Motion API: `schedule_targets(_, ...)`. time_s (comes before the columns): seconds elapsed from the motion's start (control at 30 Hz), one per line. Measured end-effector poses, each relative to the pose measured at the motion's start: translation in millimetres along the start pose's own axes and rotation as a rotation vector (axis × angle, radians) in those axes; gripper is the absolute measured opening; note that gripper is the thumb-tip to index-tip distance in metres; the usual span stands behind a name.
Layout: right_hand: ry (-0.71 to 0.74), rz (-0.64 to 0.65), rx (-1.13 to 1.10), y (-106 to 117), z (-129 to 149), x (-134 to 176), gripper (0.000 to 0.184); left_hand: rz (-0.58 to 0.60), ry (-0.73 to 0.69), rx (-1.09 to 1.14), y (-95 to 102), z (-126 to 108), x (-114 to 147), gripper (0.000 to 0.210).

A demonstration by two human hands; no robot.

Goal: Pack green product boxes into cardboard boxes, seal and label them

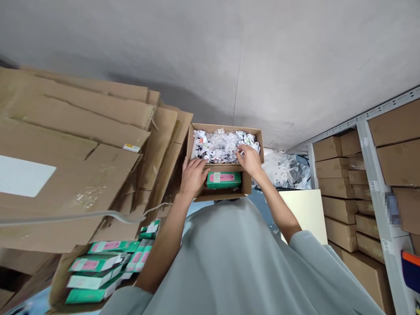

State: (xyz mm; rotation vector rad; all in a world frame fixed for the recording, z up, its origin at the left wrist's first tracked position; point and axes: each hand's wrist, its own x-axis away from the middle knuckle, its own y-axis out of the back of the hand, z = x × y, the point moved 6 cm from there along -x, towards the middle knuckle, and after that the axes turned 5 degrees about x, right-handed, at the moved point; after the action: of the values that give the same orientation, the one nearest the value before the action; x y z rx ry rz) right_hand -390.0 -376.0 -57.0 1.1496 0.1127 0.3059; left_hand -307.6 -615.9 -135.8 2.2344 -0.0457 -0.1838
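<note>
Crumpled white printed paper and some clear plastic fill an open cardboard box in front of me. My right hand reaches over its near right side, fingers curled in on the paper. On the near left corner lies my left hand, fingers loosely spread over the rim. Closer to my body, a smaller open cardboard box holds a green carton with a pink panel. The left thumb comes near the carton's left end.
Flattened cardboard is stacked high at left, with a pale cable crossing it. Below, another box holds several green-and-pink cartons. More crumpled paper lies to the right, beside a metal shelf of brown boxes. A wall stands behind.
</note>
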Motion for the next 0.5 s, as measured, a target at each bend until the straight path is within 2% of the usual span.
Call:
schedule_targets(0.13, 0.03, 0.129, 0.14, -16, 32, -68, 0.034, -0.005, 0.007, -0.004, -8.8, 9, -3, 0.034)
schedule_targets(0.23, 0.015, 0.218, 0.265, -29, 46, -102, 0.045, -0.01, -0.008, -0.018, -9.4, 9, -1, 0.035)
schedule_targets(0.4, 0.041, 0.332, 0.437, -51, 56, -131, 0.05, -0.002, -0.007, -0.013, -7.2, 7, -1, 0.036)
schedule_targets(0.5, 0.078, 0.334, 0.477, -56, 58, -134, 0.049, -0.01, -0.016, -0.004, -7.2, 7, -2, 0.036)
